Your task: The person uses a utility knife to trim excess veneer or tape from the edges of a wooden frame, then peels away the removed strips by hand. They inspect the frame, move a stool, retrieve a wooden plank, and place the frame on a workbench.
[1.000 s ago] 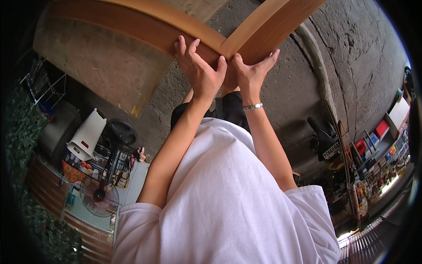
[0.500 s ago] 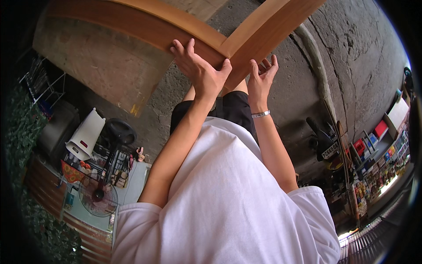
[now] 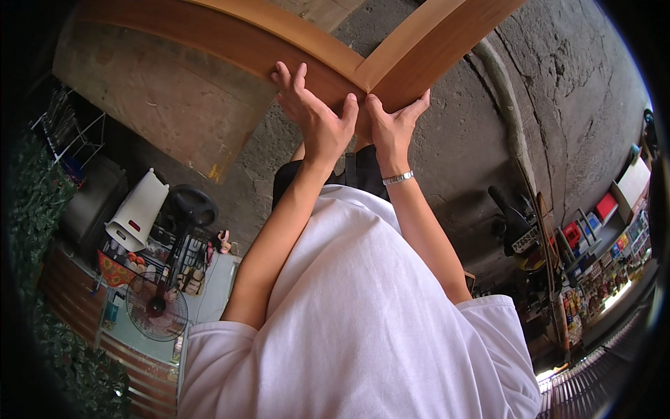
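A brown wooden frame (image 3: 419, 52) spans the top of the view, two of its boards meeting in a corner at the centre. Just left of that corner my left hand (image 3: 317, 119) grips the lower board, thumb raised near the corner and fingers spread along the wood. My right hand (image 3: 396, 126), with a metal watch (image 3: 398, 177) on the wrist, grips the corner from the right, thumb and fingers against the wood. The far sides of both hands' grips are partly hidden.
Below are a cracked concrete floor (image 3: 558, 126) and a plywood sheet (image 3: 153, 112). A fan (image 3: 157, 307), white plastic bin (image 3: 136, 213) and cluttered bench (image 3: 216, 279) stand at left. A motorbike (image 3: 516, 234) and stocked shelves (image 3: 624, 244) line the right.
My right hand shifted right, away from the corner, half a second ago and is now back against it. My left hand has moved slightly. The frame sits slightly farther right.
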A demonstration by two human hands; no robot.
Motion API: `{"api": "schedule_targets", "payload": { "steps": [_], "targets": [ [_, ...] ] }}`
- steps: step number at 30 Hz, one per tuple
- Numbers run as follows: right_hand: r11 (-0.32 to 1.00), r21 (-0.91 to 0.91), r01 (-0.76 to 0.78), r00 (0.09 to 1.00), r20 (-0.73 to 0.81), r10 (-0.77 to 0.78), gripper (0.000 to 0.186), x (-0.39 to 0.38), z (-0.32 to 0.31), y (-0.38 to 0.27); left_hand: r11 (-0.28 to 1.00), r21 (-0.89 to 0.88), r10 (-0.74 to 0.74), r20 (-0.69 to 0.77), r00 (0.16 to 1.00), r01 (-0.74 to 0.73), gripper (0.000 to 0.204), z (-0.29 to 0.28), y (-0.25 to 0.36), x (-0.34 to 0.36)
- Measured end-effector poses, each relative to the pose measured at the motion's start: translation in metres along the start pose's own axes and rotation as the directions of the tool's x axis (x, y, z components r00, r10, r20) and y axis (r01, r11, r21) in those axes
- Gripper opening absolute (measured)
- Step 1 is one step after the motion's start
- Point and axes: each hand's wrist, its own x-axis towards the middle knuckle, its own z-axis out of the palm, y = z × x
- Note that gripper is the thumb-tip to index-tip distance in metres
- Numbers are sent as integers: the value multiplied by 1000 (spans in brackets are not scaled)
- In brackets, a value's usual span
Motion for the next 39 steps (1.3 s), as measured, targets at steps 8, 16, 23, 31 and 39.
{"api": "schedule_targets", "payload": {
  "steps": [8, 16, 23, 31, 39],
  "targets": [
    [945, 309, -109, 994, 20, 108, 85, -6, -3, -1, 998, 54, 28, -62, 998, -25, 91, -6, -10, 11],
    [737, 549, -394, 904, 89, 417, 54, 10, -14, -10, 948, -182, -313, -403, 860, 259, 69, -75, -93, 91],
    [791, 528, -308, 939, 35, 343, 59, 51, -101, -50, 223, -940, -570, 90, 816, 259, 63, -163, -157, 239],
    [907, 304, -293, 903, -225, 367, 59, 127, -163, -62, -31, -964, -383, 256, 887, 265, 37, -159, -106, 295],
    [991, 70, -115, 931, -340, 132, 55, 115, -251, -37, -22, -992, -339, 125, 932, 125, 50, -175, -44, 182]
  ]
}}
